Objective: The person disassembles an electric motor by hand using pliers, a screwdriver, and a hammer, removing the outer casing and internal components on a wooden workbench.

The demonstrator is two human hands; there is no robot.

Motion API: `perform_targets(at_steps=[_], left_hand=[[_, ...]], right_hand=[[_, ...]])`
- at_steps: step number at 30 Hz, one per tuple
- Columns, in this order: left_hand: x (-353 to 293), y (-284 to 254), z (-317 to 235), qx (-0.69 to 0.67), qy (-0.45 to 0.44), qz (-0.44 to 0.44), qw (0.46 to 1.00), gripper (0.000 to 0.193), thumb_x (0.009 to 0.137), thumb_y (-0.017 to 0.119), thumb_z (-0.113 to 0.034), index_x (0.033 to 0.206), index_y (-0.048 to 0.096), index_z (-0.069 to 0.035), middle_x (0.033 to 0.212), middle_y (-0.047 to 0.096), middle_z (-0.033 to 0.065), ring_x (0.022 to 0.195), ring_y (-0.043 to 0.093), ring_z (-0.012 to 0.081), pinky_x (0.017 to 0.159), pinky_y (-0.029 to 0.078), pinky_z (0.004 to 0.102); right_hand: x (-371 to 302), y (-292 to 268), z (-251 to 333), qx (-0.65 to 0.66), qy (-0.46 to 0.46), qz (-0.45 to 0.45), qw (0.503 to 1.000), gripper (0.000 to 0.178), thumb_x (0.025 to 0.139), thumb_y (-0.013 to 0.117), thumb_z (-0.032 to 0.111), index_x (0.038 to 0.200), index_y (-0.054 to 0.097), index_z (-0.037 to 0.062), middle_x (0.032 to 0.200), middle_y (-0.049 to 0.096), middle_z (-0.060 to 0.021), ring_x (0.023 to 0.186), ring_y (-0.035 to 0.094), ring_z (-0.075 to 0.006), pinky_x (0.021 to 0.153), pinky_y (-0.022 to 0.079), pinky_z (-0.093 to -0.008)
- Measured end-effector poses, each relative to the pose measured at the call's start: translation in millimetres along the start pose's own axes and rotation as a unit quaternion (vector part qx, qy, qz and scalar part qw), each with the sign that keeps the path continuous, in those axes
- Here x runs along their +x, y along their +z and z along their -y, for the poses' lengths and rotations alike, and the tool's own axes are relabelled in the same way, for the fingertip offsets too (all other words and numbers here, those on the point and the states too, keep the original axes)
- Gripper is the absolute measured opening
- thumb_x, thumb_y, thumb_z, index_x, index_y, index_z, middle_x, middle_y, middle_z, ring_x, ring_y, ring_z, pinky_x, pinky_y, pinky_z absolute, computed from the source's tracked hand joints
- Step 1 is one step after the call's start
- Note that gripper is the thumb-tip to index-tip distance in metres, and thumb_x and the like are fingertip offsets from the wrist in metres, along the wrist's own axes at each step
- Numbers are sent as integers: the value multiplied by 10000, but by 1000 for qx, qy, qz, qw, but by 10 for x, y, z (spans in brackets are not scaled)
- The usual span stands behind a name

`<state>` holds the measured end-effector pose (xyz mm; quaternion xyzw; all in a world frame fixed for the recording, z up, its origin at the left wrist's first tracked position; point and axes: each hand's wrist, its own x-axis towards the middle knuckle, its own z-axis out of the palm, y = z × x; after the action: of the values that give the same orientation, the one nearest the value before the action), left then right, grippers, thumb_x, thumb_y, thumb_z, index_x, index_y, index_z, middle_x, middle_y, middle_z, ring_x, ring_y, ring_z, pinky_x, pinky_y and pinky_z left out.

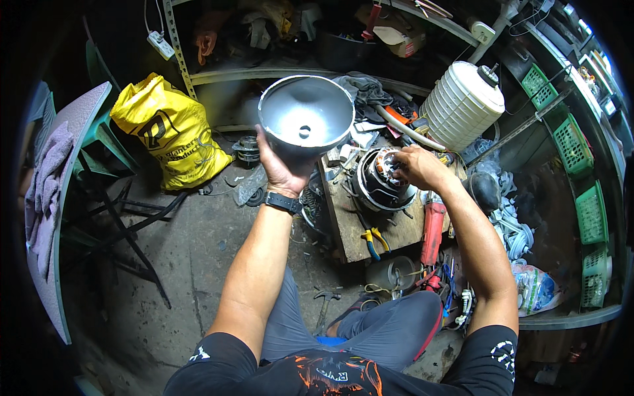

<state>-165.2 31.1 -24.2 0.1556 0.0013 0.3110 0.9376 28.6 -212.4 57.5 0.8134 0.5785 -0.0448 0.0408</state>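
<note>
Currently, a metal bowl (pixel 300 112) is gripped aloft by the left hand (pixel 285 173), fingers partly hidden; a motor (pixel 378 177) on the wooden tabletop (pixel 342 224) is touched by the right hand (pixel 421 167), fingers curled, whether pinching cannot be told. A yellow sack (pixel 173 142) is set on the floor (pixel 221 264).

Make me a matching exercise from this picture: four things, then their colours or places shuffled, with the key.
Column one
1. Bowl-shaped shell
2. Plastic sack
3. Part with copper coils
4. Wall baskets

Column two
A. Green
B. At the right hand
C. Held up in the left hand
D. Yellow

Pairs: 1-C, 2-D, 3-B, 4-A
</note>
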Motion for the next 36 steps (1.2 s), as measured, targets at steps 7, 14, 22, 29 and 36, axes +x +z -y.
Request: perform_targets(at_steps=[7,14,22,29,36], left_hand=[[-4,18,-36,12,0,-10,1000,1039,849,568,-848,1597,386,-150,1560,455,195,1423,460,422,1127,416,692],[34,-53,-22,2,-1,-17,1000,1021,850,566,-845,1591,403,-162,1558,463,185,1424,456,428,1110,424,701],[-28,18,-285,13,30,-7,999,959,874,558,-805,1592,412,-185,1580,457,175,1427,455,439,1107,411,726],[-10,-344,-822,144,-12,-59,988,1053,817,458,-922,1590,427,-207,1596,462,138,1465,410,406,1159,300,734],[-537,-1800,-1079,164,-51,-153,973,774,968,461,-727,1525,532,-195,1535,569,55,1401,542,306,1177,426,547]], right_hand=[[19,47,-31,-61,-88,26,994,252,851,719,115,1086,704,27,1129,670,-143,1133,606,-320,997,515,-427],[22,21,-57,-85,-127,9,988,219,851,704,131,1033,689,9,1096,668,-150,1118,605,-307,977,518,-412],[53,43,17,-71,-80,-55,993,243,900,729,229,983,688,5,1021,686,-154,1073,640,-329,945,543,-422],[-337,199,151,-31,29,-230,972,375,826,755,115,1176,649,31,1124,652,-182,1095,609,-396,958,507,-487],[-1268,748,1030,244,160,-348,891,420,894,762,120,1272,635,-10,1191,635,-217,1143,634,-375,998,499,-446]])
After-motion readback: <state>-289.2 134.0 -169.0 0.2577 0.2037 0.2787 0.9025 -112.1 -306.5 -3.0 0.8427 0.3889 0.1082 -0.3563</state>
